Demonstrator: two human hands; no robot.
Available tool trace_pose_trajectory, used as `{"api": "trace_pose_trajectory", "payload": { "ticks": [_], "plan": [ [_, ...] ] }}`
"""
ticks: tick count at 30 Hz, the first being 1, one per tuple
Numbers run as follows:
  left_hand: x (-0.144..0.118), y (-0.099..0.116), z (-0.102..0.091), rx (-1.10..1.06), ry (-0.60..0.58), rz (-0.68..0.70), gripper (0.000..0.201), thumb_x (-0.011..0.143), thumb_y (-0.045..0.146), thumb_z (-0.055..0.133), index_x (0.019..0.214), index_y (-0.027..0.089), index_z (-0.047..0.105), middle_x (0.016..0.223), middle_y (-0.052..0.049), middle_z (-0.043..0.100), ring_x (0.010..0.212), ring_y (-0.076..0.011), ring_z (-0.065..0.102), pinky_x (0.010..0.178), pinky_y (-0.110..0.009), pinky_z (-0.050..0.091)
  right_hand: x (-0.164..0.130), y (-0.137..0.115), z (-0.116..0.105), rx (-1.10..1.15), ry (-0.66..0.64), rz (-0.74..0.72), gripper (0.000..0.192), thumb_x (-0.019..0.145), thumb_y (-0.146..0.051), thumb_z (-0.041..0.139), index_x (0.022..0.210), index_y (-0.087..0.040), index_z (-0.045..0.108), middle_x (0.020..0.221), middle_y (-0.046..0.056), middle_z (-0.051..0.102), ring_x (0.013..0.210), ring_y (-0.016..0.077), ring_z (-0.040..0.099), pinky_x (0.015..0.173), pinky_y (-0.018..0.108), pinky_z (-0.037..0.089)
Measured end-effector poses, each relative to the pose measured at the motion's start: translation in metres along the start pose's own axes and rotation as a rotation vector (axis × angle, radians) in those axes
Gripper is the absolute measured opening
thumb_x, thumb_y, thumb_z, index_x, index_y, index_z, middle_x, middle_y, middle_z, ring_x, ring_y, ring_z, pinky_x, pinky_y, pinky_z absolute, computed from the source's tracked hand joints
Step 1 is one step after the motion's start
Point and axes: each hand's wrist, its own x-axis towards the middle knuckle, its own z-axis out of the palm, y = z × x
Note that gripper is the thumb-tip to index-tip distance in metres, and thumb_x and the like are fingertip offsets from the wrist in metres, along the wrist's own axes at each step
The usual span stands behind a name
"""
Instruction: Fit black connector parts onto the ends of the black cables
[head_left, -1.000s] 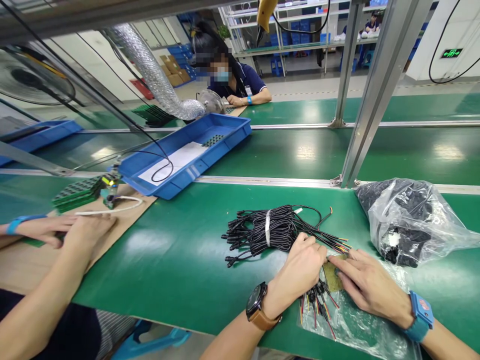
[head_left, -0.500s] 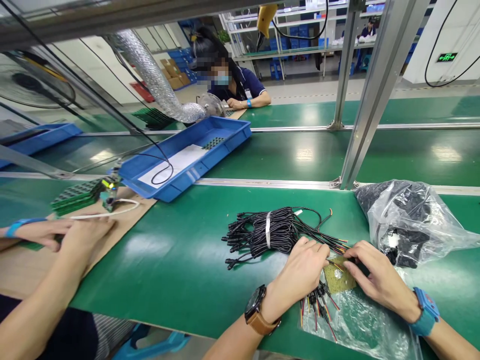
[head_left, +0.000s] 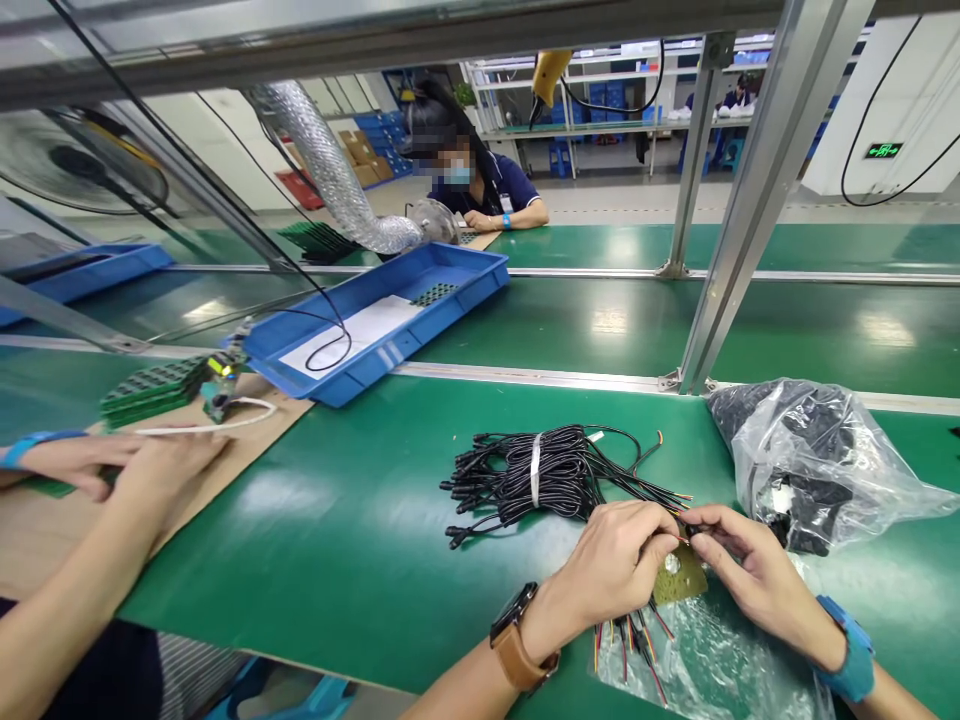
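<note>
My left hand (head_left: 615,555), with a watch on its wrist, pinches the thin wire end of a black cable. Facing it, my right hand (head_left: 750,575) closes thumb and fingertips on a small black piece, too small to name, close by the wire end. Just left of my hands lies a bundle of black cables (head_left: 551,475) bound with a white tie. A yellowish sponge (head_left: 681,585) with a hole shows beneath my fingertips. Short connector leads with coloured wires (head_left: 651,668) rest on a clear plastic bag (head_left: 742,660), partly hidden by my left hand.
A clear bag of black parts (head_left: 825,465) stands at the right. Behind rises a metal post (head_left: 739,210). A blue tray (head_left: 367,365) sits back left. A co-worker's arms (head_left: 142,490) reach in by stacked green boards (head_left: 154,390); another person (head_left: 487,185) sits opposite.
My hands have come closer together over the sponge, the left thumb now pinching the wire end and the black piece showing at my right fingertips. The view has shifted slightly.
</note>
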Motion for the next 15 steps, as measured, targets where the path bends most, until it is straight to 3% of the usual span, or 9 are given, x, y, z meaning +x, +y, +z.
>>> {"api": "trace_pose_trajectory", "payload": {
  "ticks": [5,15],
  "plan": [
    [-0.0010,-0.0029,0.0086,0.019,0.112,0.022,0.011,0.095,0.018,0.054,0.086,0.018,0.061,0.078,-0.002,0.070,0.069,-0.0160,0.064,0.065,-0.028,0.043,-0.0033,-0.0020,0.0035,0.089,-0.009,0.049,0.028,0.101,-0.041,0.058,0.116,-0.020,0.068,0.111,0.011,0.075,0.091,0.0213,0.074,0.083,0.031,0.062],
    [-0.0018,-0.0031,0.0109,0.045,0.125,0.031,0.011,0.092,0.018,0.054,0.083,0.018,0.059,0.073,0.000,0.067,0.065,-0.0150,0.062,0.062,-0.028,0.040,-0.0037,-0.0011,0.0010,0.048,-0.052,0.044,0.025,0.101,-0.038,0.057,0.116,-0.021,0.067,0.106,0.008,0.074,0.093,0.0218,0.072,0.084,0.033,0.060]
  ]
}}
